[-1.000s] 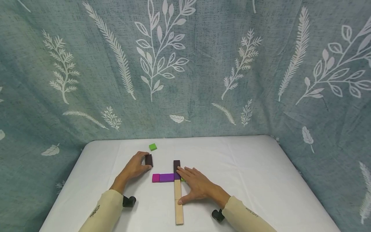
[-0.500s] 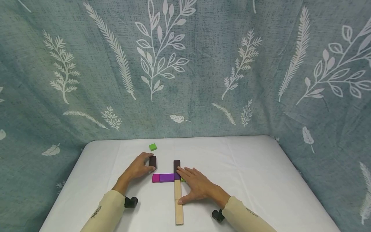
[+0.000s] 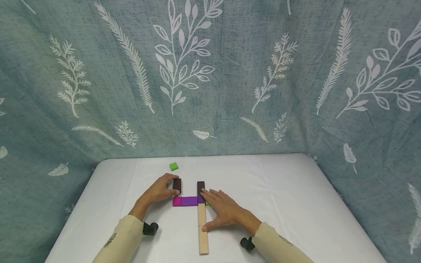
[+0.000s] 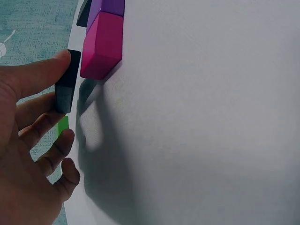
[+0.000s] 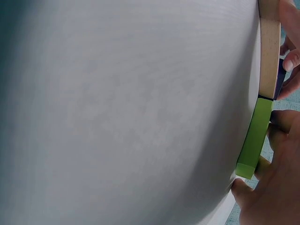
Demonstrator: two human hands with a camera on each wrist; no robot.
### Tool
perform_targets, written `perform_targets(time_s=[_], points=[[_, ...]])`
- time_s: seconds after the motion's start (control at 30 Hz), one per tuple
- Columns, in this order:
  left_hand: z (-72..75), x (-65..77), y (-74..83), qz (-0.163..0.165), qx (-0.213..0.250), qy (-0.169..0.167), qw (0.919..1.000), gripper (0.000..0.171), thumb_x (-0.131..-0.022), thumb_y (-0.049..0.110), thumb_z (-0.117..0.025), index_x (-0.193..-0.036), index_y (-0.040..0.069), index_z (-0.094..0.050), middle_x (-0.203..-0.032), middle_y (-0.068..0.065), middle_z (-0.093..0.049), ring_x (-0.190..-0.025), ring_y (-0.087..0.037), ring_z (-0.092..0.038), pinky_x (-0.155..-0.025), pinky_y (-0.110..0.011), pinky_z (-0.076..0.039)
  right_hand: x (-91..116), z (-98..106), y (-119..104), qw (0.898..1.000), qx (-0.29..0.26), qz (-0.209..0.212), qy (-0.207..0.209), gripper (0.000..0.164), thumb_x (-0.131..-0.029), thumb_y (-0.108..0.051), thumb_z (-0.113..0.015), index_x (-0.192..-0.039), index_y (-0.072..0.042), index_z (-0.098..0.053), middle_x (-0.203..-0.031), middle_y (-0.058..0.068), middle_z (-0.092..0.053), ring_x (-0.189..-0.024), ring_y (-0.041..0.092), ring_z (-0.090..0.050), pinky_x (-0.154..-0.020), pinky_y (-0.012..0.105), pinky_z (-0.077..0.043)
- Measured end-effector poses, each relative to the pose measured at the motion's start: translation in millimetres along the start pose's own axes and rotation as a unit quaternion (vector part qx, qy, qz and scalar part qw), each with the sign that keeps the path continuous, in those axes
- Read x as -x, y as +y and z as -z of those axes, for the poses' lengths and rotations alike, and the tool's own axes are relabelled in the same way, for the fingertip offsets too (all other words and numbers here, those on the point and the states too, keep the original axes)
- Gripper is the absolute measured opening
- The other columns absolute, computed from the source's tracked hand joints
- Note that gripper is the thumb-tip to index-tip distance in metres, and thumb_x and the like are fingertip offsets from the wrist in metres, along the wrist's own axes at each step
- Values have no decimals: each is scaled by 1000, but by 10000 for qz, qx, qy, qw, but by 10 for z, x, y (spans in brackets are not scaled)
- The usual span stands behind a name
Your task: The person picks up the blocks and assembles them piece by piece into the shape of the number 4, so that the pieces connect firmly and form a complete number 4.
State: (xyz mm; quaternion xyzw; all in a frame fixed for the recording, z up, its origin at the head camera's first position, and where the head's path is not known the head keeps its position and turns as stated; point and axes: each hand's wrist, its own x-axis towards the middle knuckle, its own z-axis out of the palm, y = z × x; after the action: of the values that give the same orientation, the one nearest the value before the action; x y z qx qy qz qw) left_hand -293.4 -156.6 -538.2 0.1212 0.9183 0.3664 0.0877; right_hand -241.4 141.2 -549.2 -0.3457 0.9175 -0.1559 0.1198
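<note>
In the head view my left hand point(image 3: 161, 189) pinches a dark brown block point(image 3: 177, 185) between thumb and fingertips, just beyond the pink block point(image 3: 177, 201). That pink block touches a purple block point(image 3: 189, 201), which runs to a column of blocks. A second dark block point(image 3: 201, 188) tops this column, and two plain wooden blocks point(image 3: 203, 241) form its lower part. My right hand point(image 3: 223, 210) rests along the column's right side, fingers extended onto the dark block and thumb at the wooden ones. It mostly covers a green block, whose length shows in the right wrist view point(image 5: 253, 136).
A small bright green block point(image 3: 173, 166) lies alone near the far edge of the white-covered table point(image 3: 279, 190). Behind the table hangs a leaf-patterned teal curtain point(image 3: 230, 91). Each wrist carries a small black camera point(image 3: 150, 229).
My left hand has carried the dark brown block rightward and a little nearer, towards the pink and purple blocks. The right hand has stayed in place.
</note>
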Motion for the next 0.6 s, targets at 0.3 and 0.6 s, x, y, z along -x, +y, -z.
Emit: perform_targets(time_s=[0.3, 0.6], points=[[-28, 24, -1, 75, -7, -51, 10000, 60, -85, 18, -83, -138, 6, -59, -142, -18, -54, -134, -41, -48, -109, -56, -41, -1, -1, 10, 10000, -48, 20, -13, 123, -71, -82, -69, -163, -17, -20, -169, -2, -16, -153, 28, -18, -123, 49, -13], [-42, 39, -11, 123, 87, -24, 9999, 61, -85, 20, -83, -139, 7, -58, -142, -16, -54, -132, -39, -50, -108, -56, -42, -1, 2, 4, 10000, -14, -34, -73, 123, -71, -83, -68, -163, -18, -19, -169, -4, -14, -154, 27, -17, -124, 49, -12]])
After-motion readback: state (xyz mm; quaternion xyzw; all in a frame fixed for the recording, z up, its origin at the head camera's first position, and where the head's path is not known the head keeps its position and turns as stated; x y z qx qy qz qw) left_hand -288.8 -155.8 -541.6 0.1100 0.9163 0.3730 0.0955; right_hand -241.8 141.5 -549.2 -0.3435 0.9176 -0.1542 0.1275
